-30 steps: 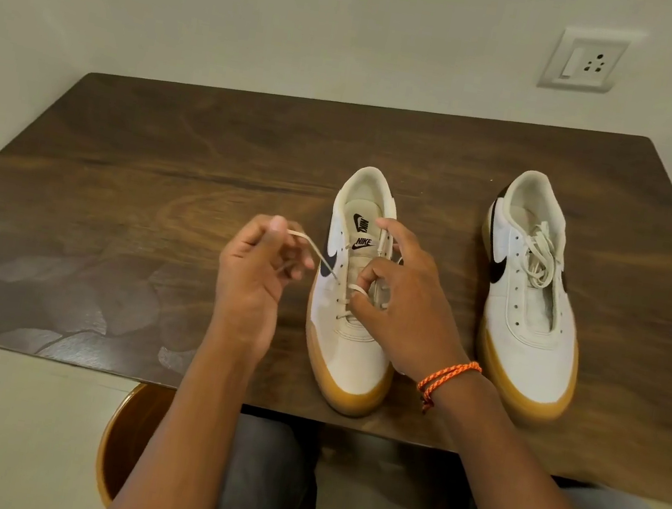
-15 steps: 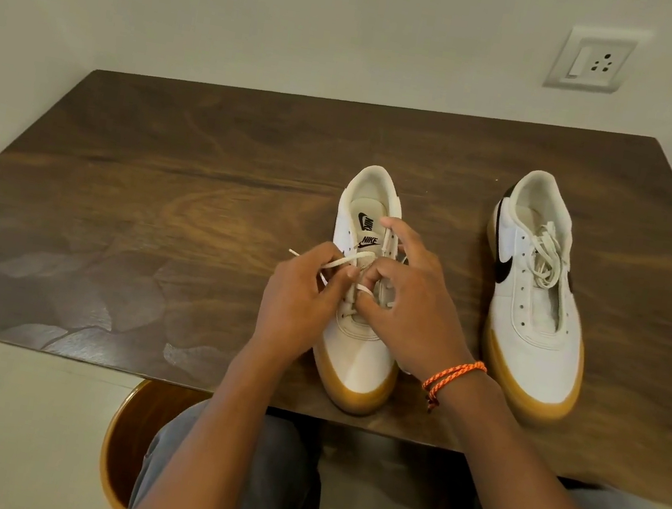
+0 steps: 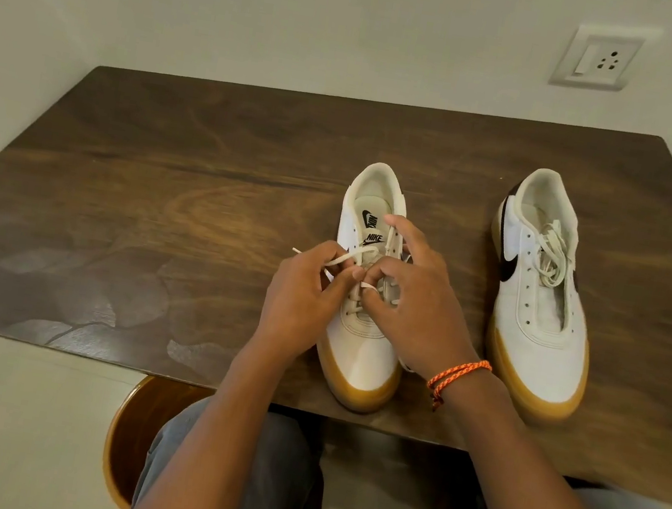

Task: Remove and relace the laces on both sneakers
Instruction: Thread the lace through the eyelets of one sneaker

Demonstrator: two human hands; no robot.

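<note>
Head view: both hands' fingers [image 3: 359,274] pinch the lace [image 3: 342,259] over the left sneaker [image 3: 360,341].

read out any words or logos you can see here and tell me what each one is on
"NIKE" with a swoosh: on the tongue label of the white gum-soled sneaker being laced.
"NIKE" with a swoosh, sideways and partly hidden: on that sneaker's insole.
Black swoosh, no words: on the side of the second white gum-soled sneaker.
White wall socket plate: no readable text.
</note>
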